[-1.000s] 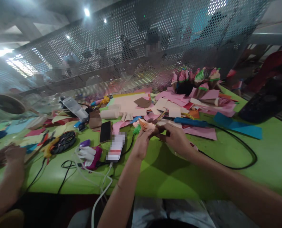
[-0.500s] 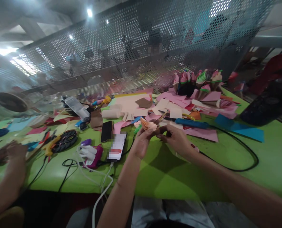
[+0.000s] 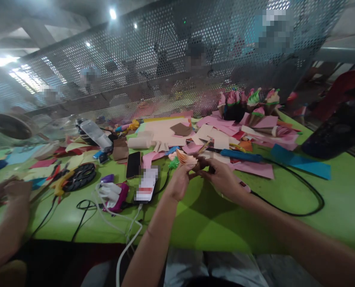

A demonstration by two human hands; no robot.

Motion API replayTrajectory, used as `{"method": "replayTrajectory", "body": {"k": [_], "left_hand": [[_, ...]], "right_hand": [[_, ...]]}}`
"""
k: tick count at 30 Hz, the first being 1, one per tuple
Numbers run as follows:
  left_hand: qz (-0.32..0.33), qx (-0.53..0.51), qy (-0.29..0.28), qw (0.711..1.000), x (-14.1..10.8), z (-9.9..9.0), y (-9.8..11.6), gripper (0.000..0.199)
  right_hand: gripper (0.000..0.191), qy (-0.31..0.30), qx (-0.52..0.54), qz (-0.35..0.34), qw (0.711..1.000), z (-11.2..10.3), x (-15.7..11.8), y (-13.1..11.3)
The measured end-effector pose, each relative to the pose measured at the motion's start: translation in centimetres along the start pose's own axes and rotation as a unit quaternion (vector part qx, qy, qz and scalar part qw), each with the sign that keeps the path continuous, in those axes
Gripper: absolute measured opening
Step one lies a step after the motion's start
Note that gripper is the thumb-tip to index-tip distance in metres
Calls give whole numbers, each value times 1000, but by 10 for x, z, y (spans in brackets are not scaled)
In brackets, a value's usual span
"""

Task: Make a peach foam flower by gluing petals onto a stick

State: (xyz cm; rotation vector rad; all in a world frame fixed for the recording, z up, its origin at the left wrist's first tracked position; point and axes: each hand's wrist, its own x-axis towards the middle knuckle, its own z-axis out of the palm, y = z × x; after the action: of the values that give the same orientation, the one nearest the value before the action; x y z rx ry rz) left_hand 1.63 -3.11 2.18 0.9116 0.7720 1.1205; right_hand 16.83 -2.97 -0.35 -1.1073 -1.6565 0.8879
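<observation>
A small craft ice cream cone with a peach foam swirl tilts leftward above the green table. My left hand is closed round it, and its brown cone part is mostly hidden by fingers. My right hand pinches at the cone's right end, fingertips meeting those of the left hand. Just left of the swirl lies a bright green crumpled piece. Behind my right hand a blue-handled tool, which looks like a soldering iron, lies with its black cord curving across the table.
Finished cones in pink and green stand at the back right. Foam sheets and scraps cover the table's rear. Left are a phone, a dark phone, a magenta power strip and cables. A co-worker's hand works far left.
My hands have turned the cone slightly, so its peach swirl points more up and left. My right fingers have closed in on the cone. The co-worker's hand has shifted a little left.
</observation>
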Motion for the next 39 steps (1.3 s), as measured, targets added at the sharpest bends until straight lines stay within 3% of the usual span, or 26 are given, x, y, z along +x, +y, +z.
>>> {"method": "replayTrajectory", "body": {"k": [9,15,19,24,27,32,39], "left_hand": [[-27,19,-60,998,-1,3,0,37],[-18,73,4,997,5,-4,-10,42],[7,180,75,981,5,-8,-11,42],[39,356,107,927,0,-4,-9,25],[76,480,110,867,-4,5,-7,20],[103,620,82,773,-8,14,-9,28],[207,645,100,728,-5,5,-29,37]], "right_hand": [[18,8,10,-16,1000,0,-1,-1],[20,40,-55,-9,998,-1,-2,-1],[13,62,-117,-25,991,-8,-1,-5],[9,71,-82,-119,987,-16,-2,-18],[13,65,-77,-147,984,-16,-4,-22],[9,87,-86,-164,979,-13,-4,-19],[12,100,-122,-148,976,-11,-5,-18]]}}
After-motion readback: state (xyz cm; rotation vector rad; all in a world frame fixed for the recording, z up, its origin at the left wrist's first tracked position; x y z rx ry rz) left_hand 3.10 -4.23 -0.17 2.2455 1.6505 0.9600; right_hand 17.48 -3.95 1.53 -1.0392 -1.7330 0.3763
